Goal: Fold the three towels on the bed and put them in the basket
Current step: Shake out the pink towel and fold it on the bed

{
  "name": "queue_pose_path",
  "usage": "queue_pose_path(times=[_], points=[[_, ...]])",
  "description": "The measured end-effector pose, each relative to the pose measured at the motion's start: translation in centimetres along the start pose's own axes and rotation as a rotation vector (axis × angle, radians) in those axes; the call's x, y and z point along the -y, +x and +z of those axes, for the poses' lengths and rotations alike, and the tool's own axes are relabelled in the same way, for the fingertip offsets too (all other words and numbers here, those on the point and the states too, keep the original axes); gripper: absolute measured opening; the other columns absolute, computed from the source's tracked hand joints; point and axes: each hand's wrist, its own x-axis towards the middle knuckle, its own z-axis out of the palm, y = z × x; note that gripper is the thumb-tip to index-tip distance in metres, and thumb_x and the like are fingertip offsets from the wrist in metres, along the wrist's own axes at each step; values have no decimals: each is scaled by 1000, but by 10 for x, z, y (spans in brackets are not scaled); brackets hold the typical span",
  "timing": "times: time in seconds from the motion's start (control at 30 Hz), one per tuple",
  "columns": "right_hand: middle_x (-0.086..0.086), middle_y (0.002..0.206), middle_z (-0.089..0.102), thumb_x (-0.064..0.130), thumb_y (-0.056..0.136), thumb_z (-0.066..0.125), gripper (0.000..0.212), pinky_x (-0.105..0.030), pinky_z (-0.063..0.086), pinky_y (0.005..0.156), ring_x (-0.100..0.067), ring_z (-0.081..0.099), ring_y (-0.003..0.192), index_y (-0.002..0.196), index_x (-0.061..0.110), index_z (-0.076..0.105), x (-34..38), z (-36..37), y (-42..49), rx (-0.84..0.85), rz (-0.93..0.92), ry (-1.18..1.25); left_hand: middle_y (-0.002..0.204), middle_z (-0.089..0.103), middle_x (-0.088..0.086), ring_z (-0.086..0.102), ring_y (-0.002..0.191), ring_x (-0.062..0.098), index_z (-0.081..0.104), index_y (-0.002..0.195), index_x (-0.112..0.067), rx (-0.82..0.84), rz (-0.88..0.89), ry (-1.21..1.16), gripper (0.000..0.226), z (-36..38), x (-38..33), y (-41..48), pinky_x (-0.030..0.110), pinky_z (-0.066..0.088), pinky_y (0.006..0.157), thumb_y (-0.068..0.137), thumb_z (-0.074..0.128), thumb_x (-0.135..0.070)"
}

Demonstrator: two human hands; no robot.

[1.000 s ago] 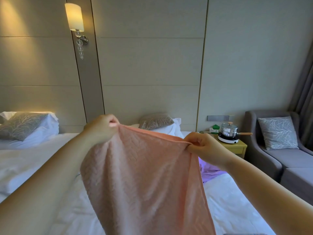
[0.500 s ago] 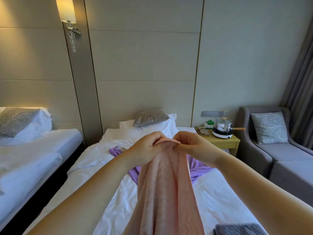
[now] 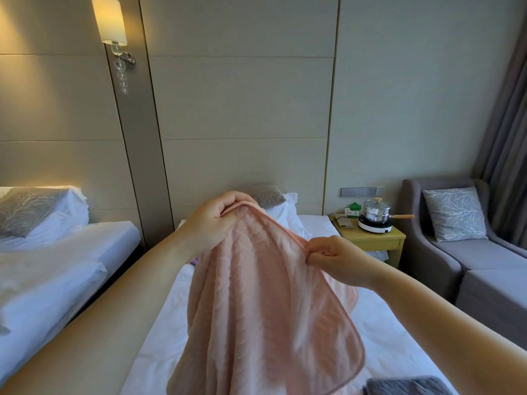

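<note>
**A:** Obs. The bed has a white sheet and runs away from the camera. The pink towel hangs in the air above it in loose folds, its lower end out of frame.

**B:** Grips?

**A:** The left hand clasps the top corner, fingers curled over the hem. The right hand pinches the side edge lower down, thumb against forefinger.

**B:** Main risk?

**A:** Skew. The cloth sags between the two holds, so when it is laid down the edges may land out of line and the fold will come out crooked. Second, the right pinch has only the thin hem, and a tug could pull it free.

**B:** Other towels?

**A:** The grey towel lies on the bed at the bottom of the view, just beside the pink one. Lowering the pink towel could cover or drag it. A purple sliver shows by the left wrist. It is probably the third towel, but too much is hidden to be sure. The basket is not in view.
</note>
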Motion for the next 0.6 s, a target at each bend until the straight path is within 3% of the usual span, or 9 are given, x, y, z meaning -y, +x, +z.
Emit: queue_pose_path(times=[0.17,0.27,0.37,0.5,0.57,0.6], points=[[-5,96,69,7,88,49,23,-36,47,84,-24,62,91,88,12,71,8,-12,7,-136,-56,-14,88,67,-8,59,86,2,69,91,-25,4,-59,12,12,-18,10,-12,9,43,78,94,58,-24],[-1,90,70,12,86,52,21,-29,49,72,-19,62,80,89,20,71,8,-18,10,-155,-91,-94,85,65,-6,58,83,3,71,85,-23,39,-106,1,16,-28,12,-15,17,43,80,93,59,-16],[4,79,64,17,82,55,14,-17,40,59,-12,54,67,84,26,65,4,-17,13,-59,-116,-252,85,67,-6,60,84,6,73,83,-20,15,-154,7,16,-36,13,-16,26,43,84,91,61,-11],[6,82,64,32,89,55,7,-27,49,65,-15,59,73,88,29,61,-6,-18,13,-41,-70,-242,80,66,-2,59,79,9,72,78,-19,-49,-230,76,17,-40,26,-21,23,43,77,88,63,-9],[8,81,64,36,91,55,10,-23,48,64,-12,59,73,87,30,62,-3,-18,13,-91,-98,-160,84,63,4,55,83,16,68,81,-13,-27,-329,144,3,-37,35,-23,28,42,78,83,69,-13],[10,80,63,34,92,55,10,-18,45,63,-9,58,73,86,30,61,1,-16,14,-105,-134,-143,89,63,5,55,87,17,65,85,-13,28,-382,152,12,-32,36,-24,28,42,79,77,74,-17]])
